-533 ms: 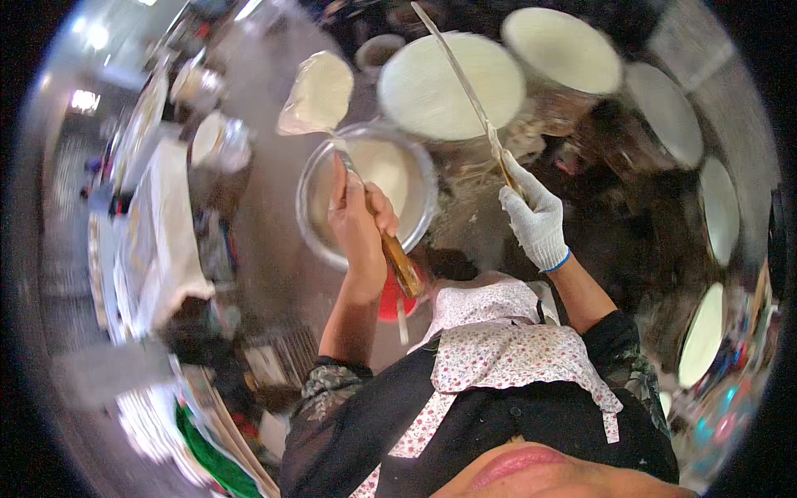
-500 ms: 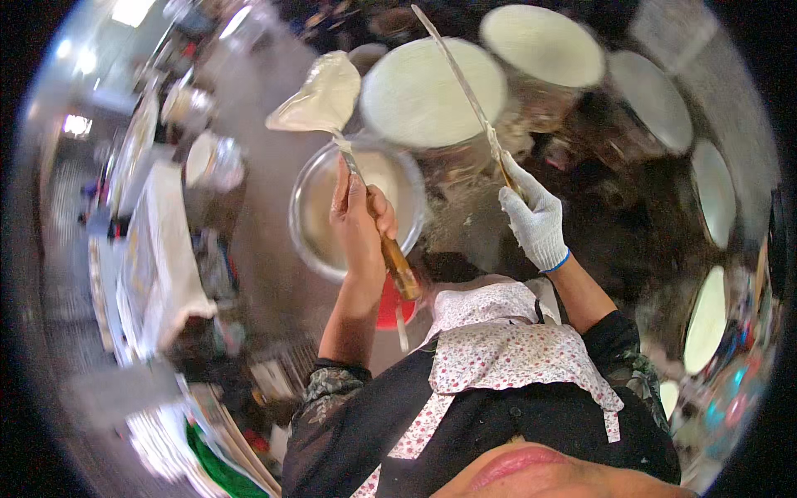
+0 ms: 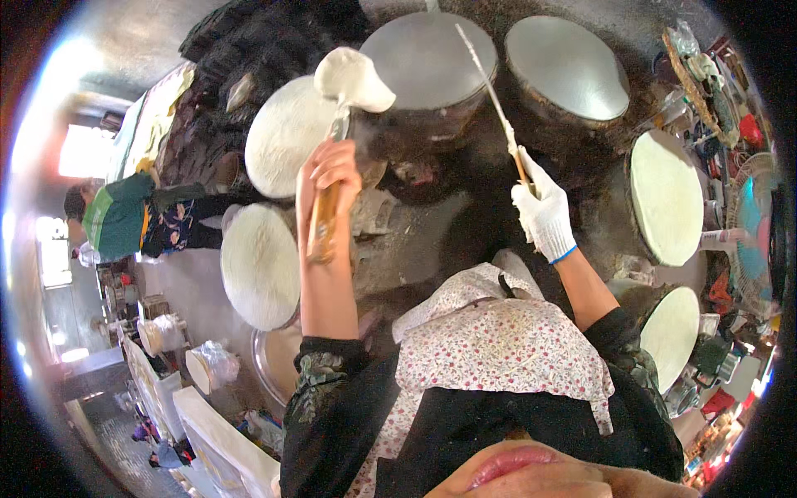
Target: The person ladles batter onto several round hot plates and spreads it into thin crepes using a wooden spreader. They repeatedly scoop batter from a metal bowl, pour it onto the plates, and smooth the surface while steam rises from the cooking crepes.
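My bare left hand (image 3: 334, 176) is wrapped round the wooden handle of a ladle (image 3: 322, 228). White batter (image 3: 353, 79) fills its bowl and hangs over one side, between a batter-coated round griddle (image 3: 290, 141) and a bare grey griddle (image 3: 427, 62). My right hand (image 3: 544, 212), in a white knit glove, grips a long thin spatula (image 3: 496, 95) by its wooden end. Batter clings to that blade, whose tip overlaps the bare griddle in this view. A second bare griddle (image 3: 569, 66) lies to its right.
Batter-covered griddles stand at my left (image 3: 260, 266), right (image 3: 666, 199) and lower right (image 3: 669, 336). The metal basin (image 3: 270, 361) is partly hidden beside my left arm. A person in green (image 3: 120, 216) is at the far left. A fan (image 3: 751, 212) stands at the right edge.
The view has swung round, bringing two bare griddles ahead. The batter basin, formerly beneath my left hand, now shows at lower left. My hands keep hold of the ladle and spatula.
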Tool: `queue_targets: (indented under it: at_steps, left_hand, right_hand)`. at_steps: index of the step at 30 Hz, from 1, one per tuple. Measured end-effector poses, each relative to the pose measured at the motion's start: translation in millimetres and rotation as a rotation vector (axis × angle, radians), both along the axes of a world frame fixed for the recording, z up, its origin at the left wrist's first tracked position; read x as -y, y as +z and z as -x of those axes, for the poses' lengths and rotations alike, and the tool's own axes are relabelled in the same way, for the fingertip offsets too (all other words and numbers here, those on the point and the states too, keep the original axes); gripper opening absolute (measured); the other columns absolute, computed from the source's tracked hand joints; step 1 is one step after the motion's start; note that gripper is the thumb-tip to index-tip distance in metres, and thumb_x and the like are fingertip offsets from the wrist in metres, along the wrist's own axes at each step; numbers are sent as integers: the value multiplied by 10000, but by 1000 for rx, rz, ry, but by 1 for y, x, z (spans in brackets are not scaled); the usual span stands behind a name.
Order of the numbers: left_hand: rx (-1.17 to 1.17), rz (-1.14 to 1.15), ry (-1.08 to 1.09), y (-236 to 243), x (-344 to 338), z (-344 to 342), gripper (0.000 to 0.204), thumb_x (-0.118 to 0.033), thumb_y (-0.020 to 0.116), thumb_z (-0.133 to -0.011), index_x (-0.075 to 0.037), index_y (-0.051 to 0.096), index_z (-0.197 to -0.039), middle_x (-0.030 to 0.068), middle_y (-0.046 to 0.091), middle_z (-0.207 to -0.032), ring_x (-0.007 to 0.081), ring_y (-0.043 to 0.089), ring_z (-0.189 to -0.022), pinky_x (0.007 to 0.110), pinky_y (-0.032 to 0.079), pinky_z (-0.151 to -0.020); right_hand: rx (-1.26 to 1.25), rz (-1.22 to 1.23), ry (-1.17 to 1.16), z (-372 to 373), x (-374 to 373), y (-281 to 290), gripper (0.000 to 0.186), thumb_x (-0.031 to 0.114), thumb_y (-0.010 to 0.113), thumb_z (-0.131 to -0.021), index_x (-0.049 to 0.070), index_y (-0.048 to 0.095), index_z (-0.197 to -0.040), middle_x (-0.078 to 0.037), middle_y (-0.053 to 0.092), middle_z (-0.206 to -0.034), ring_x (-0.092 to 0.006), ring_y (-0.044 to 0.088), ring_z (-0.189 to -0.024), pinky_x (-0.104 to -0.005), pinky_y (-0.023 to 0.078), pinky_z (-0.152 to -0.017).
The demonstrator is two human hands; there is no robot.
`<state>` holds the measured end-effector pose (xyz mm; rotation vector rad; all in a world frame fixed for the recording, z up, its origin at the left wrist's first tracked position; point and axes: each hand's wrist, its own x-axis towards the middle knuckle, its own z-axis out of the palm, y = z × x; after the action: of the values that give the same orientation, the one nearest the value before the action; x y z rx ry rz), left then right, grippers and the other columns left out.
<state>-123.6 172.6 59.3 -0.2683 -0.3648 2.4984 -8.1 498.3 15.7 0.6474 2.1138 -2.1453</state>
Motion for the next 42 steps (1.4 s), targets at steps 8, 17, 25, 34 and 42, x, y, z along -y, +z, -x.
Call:
queue_targets:
  at_steps: [8, 17, 25, 34, 42]
  left_hand:
    - [-274, 1265, 17, -76, -176, 164, 544, -168, 431, -1150, -137, 304, -1678, 11, 517, -701, 97, 448, -510, 255, 398, -429]
    - [-1175, 2471, -137, -174, -187, 220, 529, -206, 569, -1046, -256, 539, -1571, 163, 702, -767, 275, 682, -659, 442, 557, -714]
    - [-1672, 2480, 199, -198, -148, 283, 472, -267, 663, -1001, -414, 650, -1449, 138, 745, -822, 324, 713, -688, 443, 568, -688]
    - [-1008, 1931, 248, -143, -132, 320, 394, -99, 614, -1065, -24, 640, -1450, 25, 697, -855, 86, 605, -525, 286, 502, -460]
    - [-1081, 1705, 435, -43, -54, 289, 508, -155, 455, -1142, -122, 395, -1645, 79, 699, -823, 62, 530, -499, 236, 453, -435]
  right_hand:
    - [133, 5, -19, 104, -85, -13, 691, 60, 519, -995, 239, 411, -1654, 9, 551, -709, -62, 453, -482, -239, 419, -427]
    - [246, -269, -126, 136, -54, -91, 705, 47, 554, -945, 227, 479, -1623, 12, 558, -700, -83, 480, -503, -271, 437, -453]
    - [219, -312, -251, 143, 5, -161, 653, 80, 631, -965, 111, 484, -1601, -105, 676, -1255, -140, 628, -950, -268, 491, -832]
    - [143, -383, -381, 217, 84, -139, 544, 210, 613, -1042, 102, 510, -1564, -185, 637, -1457, -281, 680, -1224, -326, 508, -1022]
    - [10, -557, -351, 243, 69, -150, 549, 273, 552, -1054, 110, 508, -1576, -147, 518, -1607, -259, 514, -1469, -320, 366, -1218]
